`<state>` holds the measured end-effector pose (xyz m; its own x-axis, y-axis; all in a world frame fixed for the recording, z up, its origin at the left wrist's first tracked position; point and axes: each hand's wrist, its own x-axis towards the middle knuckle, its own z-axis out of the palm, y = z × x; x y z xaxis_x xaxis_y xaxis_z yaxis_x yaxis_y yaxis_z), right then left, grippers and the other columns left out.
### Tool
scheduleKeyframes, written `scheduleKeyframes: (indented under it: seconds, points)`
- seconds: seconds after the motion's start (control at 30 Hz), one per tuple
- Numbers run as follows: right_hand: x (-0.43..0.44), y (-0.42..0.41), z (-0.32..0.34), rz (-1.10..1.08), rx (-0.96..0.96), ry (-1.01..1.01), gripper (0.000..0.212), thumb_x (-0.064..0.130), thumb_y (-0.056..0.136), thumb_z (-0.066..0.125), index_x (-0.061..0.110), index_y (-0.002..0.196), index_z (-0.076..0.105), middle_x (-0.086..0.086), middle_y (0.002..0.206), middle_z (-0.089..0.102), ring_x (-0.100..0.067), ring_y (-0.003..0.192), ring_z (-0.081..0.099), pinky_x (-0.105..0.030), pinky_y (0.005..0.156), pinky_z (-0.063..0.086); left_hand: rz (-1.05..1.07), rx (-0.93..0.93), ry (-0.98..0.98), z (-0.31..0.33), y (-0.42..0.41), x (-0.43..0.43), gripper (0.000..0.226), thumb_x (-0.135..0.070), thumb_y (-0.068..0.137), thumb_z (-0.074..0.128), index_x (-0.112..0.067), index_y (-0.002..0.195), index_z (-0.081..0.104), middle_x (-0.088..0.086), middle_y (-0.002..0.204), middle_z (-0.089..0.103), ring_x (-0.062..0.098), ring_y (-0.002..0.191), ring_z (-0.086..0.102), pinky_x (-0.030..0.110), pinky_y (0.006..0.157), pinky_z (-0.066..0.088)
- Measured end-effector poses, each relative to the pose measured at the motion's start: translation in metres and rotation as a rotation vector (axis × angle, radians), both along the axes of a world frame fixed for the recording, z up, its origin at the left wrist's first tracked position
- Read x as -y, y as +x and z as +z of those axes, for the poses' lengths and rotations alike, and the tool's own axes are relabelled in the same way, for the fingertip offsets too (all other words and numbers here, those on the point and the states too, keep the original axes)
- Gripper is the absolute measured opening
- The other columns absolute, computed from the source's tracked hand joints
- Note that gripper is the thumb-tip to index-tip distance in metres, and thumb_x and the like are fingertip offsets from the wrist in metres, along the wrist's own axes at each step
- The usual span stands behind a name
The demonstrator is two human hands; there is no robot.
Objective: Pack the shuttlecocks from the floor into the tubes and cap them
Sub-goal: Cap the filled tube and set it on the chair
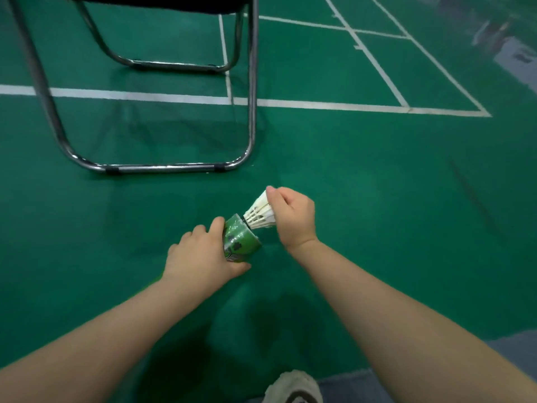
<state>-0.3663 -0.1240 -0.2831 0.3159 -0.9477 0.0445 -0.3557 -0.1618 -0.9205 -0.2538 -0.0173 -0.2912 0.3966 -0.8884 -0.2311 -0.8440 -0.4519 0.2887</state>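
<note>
Left hand (203, 257) wraps its fingers (216, 225) around the green tube (239, 239), held tilted above the green floor (377, 199); right hand (295, 218) pinches the feather skirt of a white shuttlecock (260, 212), its cork end at the tube's open mouth; metal chair frame (162, 168) stands beyond; a shoe (293, 386) shows at the lower edge.

I'm looking at an indoor badminton court: green sports floor (348, 175) w/ white boundary lines (319, 105) crossing just behind a chrome-framed chair (162, 168), more court markings further back to its right.
</note>
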Motion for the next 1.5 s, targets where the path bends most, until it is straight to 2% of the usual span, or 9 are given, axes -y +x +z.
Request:
scheduleKeyframes:
  seconds: [0.3, 0.4, 0.6, 0.73, 0.8, 0.97, 1.17, 1.33, 1.5]
  points:
    - [-0.072, 0.065, 0.074, 0.390, -0.109, 0.027, 0.053, 0.036, 0.096, 0.046, 0.000, 0.057, 0.050, -0.001, 0.058, 0.040, -0.013, 0.059, 0.035, -0.030, 0.058, 0.028, 0.170, -0.206, -0.282, 0.056, 0.055, -0.060, 0.078, -0.063, 0.059, 0.068, -0.024, 0.120, 0.037, 0.003, 0.103, 0.056, 0.025, 0.098, 0.055, 0.039, 0.081, 0.048]
    - [-0.095, 0.086, 0.100, 0.517, -0.250, 0.015, 0.049, 0.043, 0.095, 0.044, 0.015, 0.057, 0.056, -0.002, 0.067, 0.053, -0.014, 0.066, 0.046, -0.030, 0.065, 0.038, 0.189, -0.244, -0.371, 0.072, 0.070, -0.074, 0.075, -0.061, 0.057, 0.068, -0.026, 0.117, 0.039, 0.001, 0.103, 0.057, 0.024, 0.098, 0.055, 0.040, 0.082, 0.047]
    - [-0.109, 0.116, 0.133, 0.718, -0.520, 0.157, 0.048, 0.051, 0.057, 0.067, 0.017, 0.092, 0.061, 0.004, 0.079, 0.062, -0.012, 0.076, 0.058, -0.033, 0.077, 0.050, 0.204, -0.259, -0.433, 0.089, 0.092, -0.094, 0.069, -0.053, 0.057, 0.068, -0.026, 0.115, 0.041, -0.003, 0.099, 0.052, 0.023, 0.097, 0.054, 0.036, 0.083, 0.045]
    - [-0.116, 0.140, 0.150, 0.738, -0.634, 0.043, 0.054, 0.047, 0.077, 0.067, 0.023, 0.121, 0.047, 0.002, 0.099, 0.059, -0.018, 0.095, 0.057, -0.029, 0.082, 0.049, 0.221, -0.333, -0.483, 0.097, 0.114, -0.097, 0.069, -0.047, 0.058, 0.072, -0.029, 0.117, 0.043, -0.004, 0.099, 0.055, 0.021, 0.093, 0.056, 0.031, 0.077, 0.046]
    - [-0.120, 0.154, 0.159, 0.714, -0.665, -0.134, 0.038, 0.049, 0.085, 0.056, 0.019, 0.109, 0.049, 0.002, 0.093, 0.055, -0.020, 0.087, 0.054, -0.029, 0.073, 0.044, 0.236, -0.388, -0.503, 0.105, 0.129, -0.091, 0.063, -0.038, 0.062, 0.074, -0.026, 0.116, 0.044, -0.005, 0.094, 0.058, 0.020, 0.085, 0.056, 0.026, 0.068, 0.041]
    - [-0.120, 0.198, 0.173, 0.611, -0.597, -0.569, 0.039, 0.043, 0.094, 0.043, 0.020, 0.063, 0.037, 0.004, 0.069, 0.049, -0.021, 0.077, 0.042, -0.031, 0.068, 0.028, 0.197, -0.326, -0.498, 0.136, 0.180, -0.073, 0.054, -0.023, 0.075, 0.065, -0.021, 0.122, 0.038, -0.007, 0.071, 0.051, 0.021, 0.067, 0.052, 0.028, 0.055, 0.032]
    - [-0.091, 0.259, 0.200, 0.338, -0.224, -0.824, 0.024, 0.029, 0.085, 0.054, 0.024, 0.067, 0.039, -0.004, 0.073, 0.053, -0.029, 0.081, 0.048, -0.033, 0.065, 0.028, 0.104, -0.218, -0.582, 0.186, 0.246, -0.030, 0.088, -0.056, 0.050, 0.029, -0.009, 0.122, 0.041, 0.013, 0.112, 0.059, 0.031, 0.100, 0.057, 0.033, 0.080, 0.042]
    - [-0.062, 0.311, 0.218, 0.421, -0.225, -0.898, 0.026, 0.035, 0.087, 0.043, 0.019, 0.073, 0.057, -0.008, 0.085, 0.063, -0.032, 0.084, 0.050, -0.037, 0.069, 0.035, 0.160, -0.252, -0.637, 0.198, 0.294, -0.006, 0.090, -0.063, 0.042, 0.034, -0.020, 0.120, 0.048, 0.003, 0.111, 0.060, 0.024, 0.104, 0.057, 0.027, 0.076, 0.039]
    - [-0.035, 0.361, 0.223, 0.354, -0.006, -0.774, 0.025, 0.038, 0.090, 0.040, 0.023, 0.083, 0.059, 0.003, 0.091, 0.060, -0.024, 0.091, 0.054, -0.039, 0.079, 0.040, 0.373, -0.497, -0.731, 0.193, 0.322, 0.008, 0.061, -0.036, 0.063, 0.078, -0.021, 0.115, 0.049, 0.001, 0.099, 0.062, 0.023, 0.093, 0.057, 0.029, 0.073, 0.043]
